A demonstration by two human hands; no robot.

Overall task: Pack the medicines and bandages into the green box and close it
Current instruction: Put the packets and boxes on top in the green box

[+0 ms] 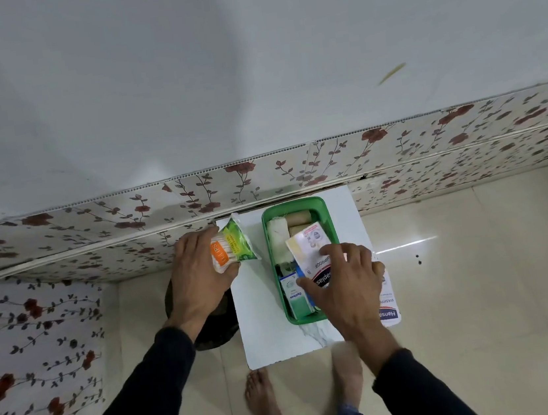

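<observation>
The green box (324, 208) stands open on a small white table (259, 298). Inside it lie a white bandage roll (278, 241), tan rolls (298, 220) and a small green-and-white medicine carton (295, 297). My right hand (347, 284) grips a white plaster packet (308, 248) and holds it over the box. Another plaster pack (389, 310) lies under that hand, right of the box. My left hand (198, 278) holds a green-and-orange packet of cotton buds (232, 247) above the table's left side. No lid shows.
A floral-patterned ledge (262, 177) runs behind the table, with a white wall above. A dark round object (219, 331) sits on the floor left of the table. My bare feet (265, 401) stand on cream tiles just in front.
</observation>
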